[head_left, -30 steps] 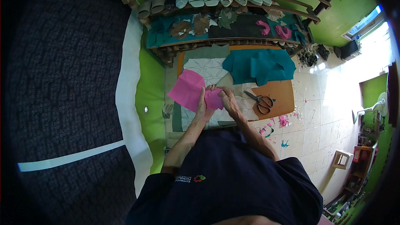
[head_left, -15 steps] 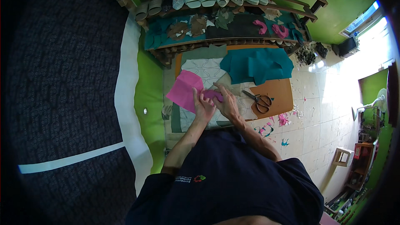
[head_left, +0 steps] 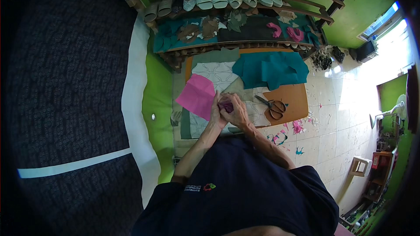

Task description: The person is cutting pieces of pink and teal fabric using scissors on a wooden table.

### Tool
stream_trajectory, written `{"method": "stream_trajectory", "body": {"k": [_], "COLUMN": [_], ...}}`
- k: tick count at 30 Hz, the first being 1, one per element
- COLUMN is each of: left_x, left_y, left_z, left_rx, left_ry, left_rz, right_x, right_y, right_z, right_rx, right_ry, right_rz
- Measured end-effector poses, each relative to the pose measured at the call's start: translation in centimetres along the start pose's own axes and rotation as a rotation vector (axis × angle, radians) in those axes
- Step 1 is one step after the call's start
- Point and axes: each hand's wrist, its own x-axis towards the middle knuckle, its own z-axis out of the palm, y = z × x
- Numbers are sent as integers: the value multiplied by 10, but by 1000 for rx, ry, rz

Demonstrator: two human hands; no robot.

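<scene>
My left hand (head_left: 217, 112) and my right hand (head_left: 236, 111) meet over the near part of the work surface, their fingers closed round a small purple-pink piece of material (head_left: 226, 106). The piece looks folded or curled, and fingers cover much of it. A flat pink sheet (head_left: 196, 96) lies just left of my left hand, on white sheets with drawn curved outlines (head_left: 211, 71). To the right of my right hand, scissors with dark looped handles (head_left: 274, 108) rest near the edge of the white material and on the brown board (head_left: 291, 98).
Teal material (head_left: 273, 70) is piled at the far right of the board. Beyond it stands a rack with sandals (head_left: 212, 1) and cut scraps. Pink and teal offcuts (head_left: 297, 126) litter the tiled floor at right. A green wall (head_left: 156, 87) borders the left.
My right hand has drawn left and closed in against my left hand. The purple-pink piece, earlier stretched between them, is now gathered in the fingers. Scissors and sheets stay put.
</scene>
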Motion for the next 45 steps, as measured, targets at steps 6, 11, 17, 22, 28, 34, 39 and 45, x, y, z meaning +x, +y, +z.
{"method": "stream_trajectory", "body": {"k": [6, 11, 17, 22, 28, 34, 39, 45], "left_x": [-13, -4, -11, -3, 5, 10, 14, 8], "left_y": [-2, -2, -3, -2, -5, -4, -2, -1], "left_z": [24, 3, 20, 5, -1, 4, -11, 7], "left_rx": [2, 49, -24, -128, -121, -14, -46, 13], "left_ry": [91, 102, 0, -4, -45, -35, 32, 170], "left_rz": [29, 52, 23, 43, 93, 143, 150, 66], "right_x": [2, 0, -7, -1, 0, -3, -6, -5], "right_y": [-6, -4, 9, -8, -8, -5, -3, 1], "right_z": [-7, -12, -8, -10, -15, -13, -6, -7], "right_rx": [-180, -147, -266, -291, -335, -336, -196, -298], "right_ry": [85, -63, 3, 36, -15, -32, 63, -49], "right_rz": [-121, -13, -18, -90, -86, -26, -64, -24]}}
